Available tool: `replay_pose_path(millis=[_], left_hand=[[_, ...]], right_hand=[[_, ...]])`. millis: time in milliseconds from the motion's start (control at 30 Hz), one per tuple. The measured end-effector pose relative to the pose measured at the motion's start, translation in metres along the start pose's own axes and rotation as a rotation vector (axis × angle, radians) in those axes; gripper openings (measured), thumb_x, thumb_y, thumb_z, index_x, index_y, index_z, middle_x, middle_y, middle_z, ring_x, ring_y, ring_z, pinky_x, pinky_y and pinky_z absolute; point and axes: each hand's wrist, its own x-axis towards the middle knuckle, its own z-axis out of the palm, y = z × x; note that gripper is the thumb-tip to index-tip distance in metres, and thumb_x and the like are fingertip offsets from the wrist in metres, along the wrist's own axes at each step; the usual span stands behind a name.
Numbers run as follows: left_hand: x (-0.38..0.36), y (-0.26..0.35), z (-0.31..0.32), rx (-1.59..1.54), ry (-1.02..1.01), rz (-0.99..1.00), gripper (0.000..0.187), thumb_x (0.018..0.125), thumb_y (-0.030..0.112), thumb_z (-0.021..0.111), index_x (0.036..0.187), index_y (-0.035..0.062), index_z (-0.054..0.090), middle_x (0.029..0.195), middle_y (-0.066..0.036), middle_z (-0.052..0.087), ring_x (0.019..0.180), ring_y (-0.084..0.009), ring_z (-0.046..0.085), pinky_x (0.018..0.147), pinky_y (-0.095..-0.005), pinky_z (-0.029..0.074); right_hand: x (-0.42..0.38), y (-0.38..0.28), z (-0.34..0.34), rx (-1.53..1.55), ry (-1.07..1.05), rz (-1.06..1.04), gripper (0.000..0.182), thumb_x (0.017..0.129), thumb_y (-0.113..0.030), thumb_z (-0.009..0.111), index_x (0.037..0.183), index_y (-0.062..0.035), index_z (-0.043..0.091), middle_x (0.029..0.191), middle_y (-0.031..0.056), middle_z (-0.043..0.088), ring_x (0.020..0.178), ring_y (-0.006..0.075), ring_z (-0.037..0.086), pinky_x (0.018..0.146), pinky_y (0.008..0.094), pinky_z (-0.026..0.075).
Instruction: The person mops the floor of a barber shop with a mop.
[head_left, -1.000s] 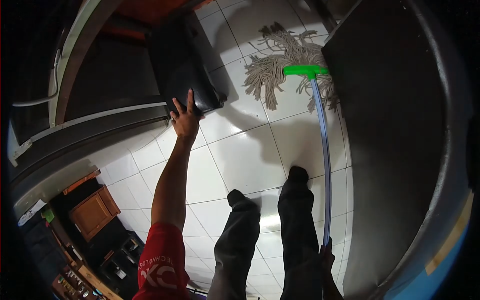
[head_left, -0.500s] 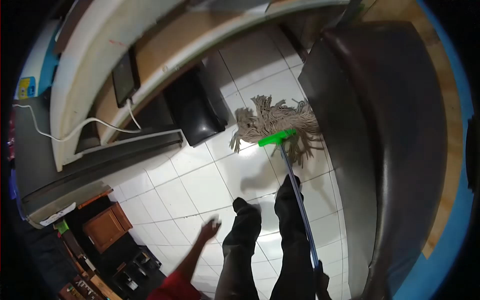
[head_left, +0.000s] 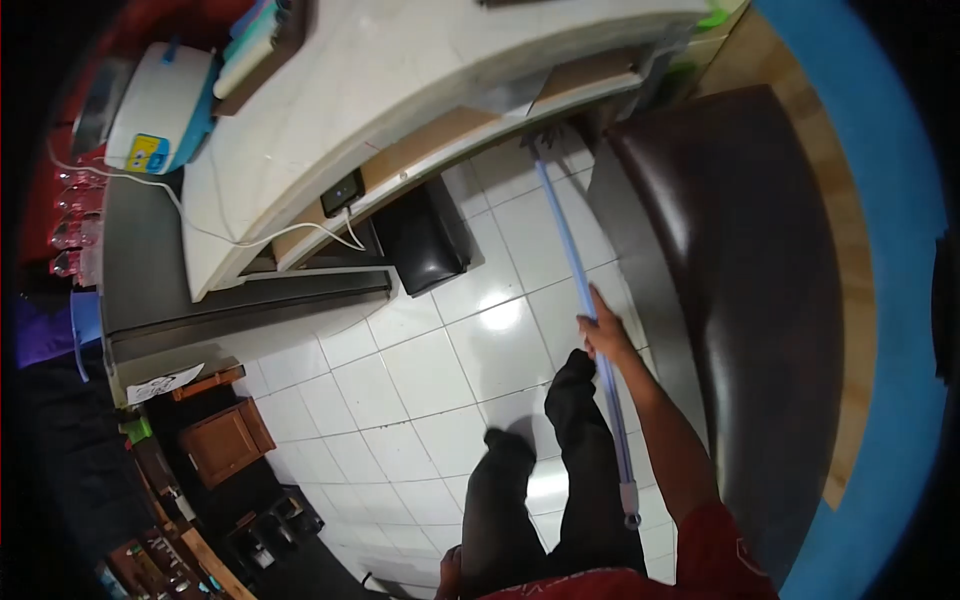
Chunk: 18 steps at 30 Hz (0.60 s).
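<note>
My right hand is closed around the blue handle of a mop, with the forearm stretched forward. The handle slants away from me, and its grey end with a hanging hole lies above my right leg. At the far end, the mop strands are partly visible in shadow beneath the curved counter; the rest of the head is hidden. Low in the view, my left hand hangs beside my left thigh, only partly showing, so its fingers cannot be made out.
A dark padded bench runs along the right. The curved white counter arches ahead, carrying a phone on its lower shelf with a white cable. Below stands a black padded seat. White floor tiles lie between; a wooden cabinet is at left.
The mop head has moved forward from the open tiles to under the counter. My right hand has come forward along the handle, while my left hand has drawn back to my thigh.
</note>
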Motion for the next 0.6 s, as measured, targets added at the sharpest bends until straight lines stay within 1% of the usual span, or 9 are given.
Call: replay_pose_path(millis=[67,133,200,267,333,367,400,467,600], left_hand=[[0.014,-0.028,0.027,0.208,-0.075,0.316,0.027,0.075,0.01,0.047,0.1,0.0032,0.052,0.101,-0.018,0.054,0.091,-0.0345,0.054,0.077,-0.0396,0.046],[-0.007,0.02,0.021,0.282,0.093,0.575,0.029,0.078,0.015,0.049,0.105,0.002,0.05,0.098,-0.016,0.057,0.086,-0.0288,0.057,0.073,-0.0363,0.048],[-0.03,0.062,0.015,-0.344,-0.145,-0.186,0.035,0.081,0.021,0.051,0.11,0.0011,0.047,0.094,-0.013,0.059,0.081,-0.022,0.058,0.067,-0.0305,0.048],[-0.018,0.016,0.041,-0.4,-0.152,0.299,0.039,0.082,0.023,0.052,0.114,0.0027,0.046,0.091,-0.011,0.06,0.079,-0.0185,0.058,0.062,-0.0283,0.047],[-0.019,0.02,0.049,-0.845,-0.2,-0.167,0.036,0.078,0.015,0.055,0.112,0.0063,0.049,0.102,-0.011,0.057,0.088,-0.0226,0.057,0.069,-0.0324,0.049],[0.014,-0.035,0.075,-0.31,-0.157,0.328,0.04,0.07,0.01,0.06,0.109,0.0085,0.052,0.112,-0.013,0.052,0.098,-0.0272,0.052,0.076,-0.0355,0.048],[0.045,-0.088,0.104,-0.508,-0.236,0.448,0.043,0.063,0.008,0.061,0.105,0.0089,0.055,0.118,-0.015,0.047,0.104,-0.0309,0.047,0.081,-0.0383,0.045],[-0.017,-0.058,0.075,-0.816,-0.184,0.112,0.03,0.08,0.016,0.052,0.109,0.0098,0.051,0.105,-0.009,0.056,0.093,-0.0211,0.055,0.069,-0.0305,0.045],[-0.1,-0.097,0.087,-0.999,0.007,-0.079,0.033,0.085,0.029,0.045,0.113,0.0105,0.045,0.096,-0.008,0.058,0.082,-0.0175,0.056,0.064,-0.0319,0.044]], right_hand=[[-0.07,0.004,-0.012,0.102,-0.076,0.0,0.055,0.087,-0.021,0.045,0.134,-0.0131,0.018,0.055,0.0045,0.047,0.035,0.0129,0.045,0.034,0.0273,0.039],[-0.153,0.041,-0.02,-0.083,0.102,-0.121,0.043,0.089,-0.029,0.04,0.128,-0.0116,0.034,0.051,0.0072,0.046,0.034,0.0123,0.045,0.034,0.0271,0.037],[-0.231,0.081,-0.034,-0.2,0.148,0.009,0.045,0.089,-0.036,0.039,0.13,-0.0176,0.033,0.044,0.0049,0.043,0.034,0.0124,0.045,0.034,0.0285,0.038],[-0.313,0.111,-0.041,-0.232,0.161,0.18,0.043,0.088,-0.039,0.039,0.129,-0.0255,0.034,0.044,0.005,0.044,0.035,0.0132,0.046,0.034,0.0286,0.039],[-0.395,0.154,-0.04,-0.237,0.162,0.248,0.044,0.089,-0.038,0.039,0.13,-0.0234,0.032,0.044,0.0022,0.043,0.033,0.0111,0.041,0.033,0.0267,0.036],[-0.433,0.188,-0.042,-0.102,0.143,0.326,0.043,0.089,-0.039,0.039,0.128,-0.0232,0.035,0.047,0.0043,0.046,0.037,0.0126,0.046,0.035,0.0286,0.04],[-0.479,0.225,-0.049,0.024,0.125,0.417,0.042,0.088,-0.04,0.038,0.127,-0.023,0.038,0.05,0.0065,0.05,0.041,0.0141,0.05,0.038,0.0305,0.043],[-0.581,0.272,-0.051,-0.636,0.052,0.294,0.039,0.089,-0.035,0.038,0.124,-0.0175,0.041,0.06,0.008,0.056,0.05,0.0192,0.055,0.041,0.0348,0.045],[-0.664,0.331,-0.066,-0.939,0.081,0.181,0.038,0.09,-0.032,0.037,0.123,-0.0158,0.042,0.064,0.0096,0.056,0.053,0.0219,0.056,0.044,0.0365,0.045]])
